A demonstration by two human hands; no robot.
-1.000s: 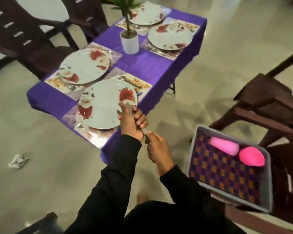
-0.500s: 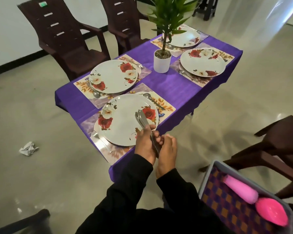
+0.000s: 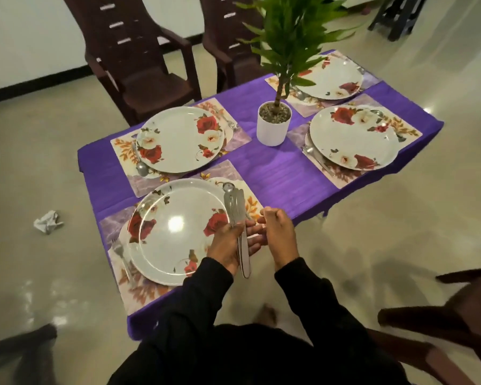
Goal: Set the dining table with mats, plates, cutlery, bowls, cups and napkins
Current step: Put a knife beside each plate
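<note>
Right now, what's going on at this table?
A person is laying cutlery. The left hand holds a bundle of knives over the nearest plate; the right hand, loosely curled, is beside it, holding nothing that I can see. Four floral plates sit on mats on the purple tablecloth, around a potted plant. Forks and spoons already lie beside the plates. No bowls, cups or napkins are out yet.

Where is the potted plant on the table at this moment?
In the head view, the potted plant stands on the purple tablecloth near the table's middle, between the far-left plate and the right plate, touching neither.
</note>
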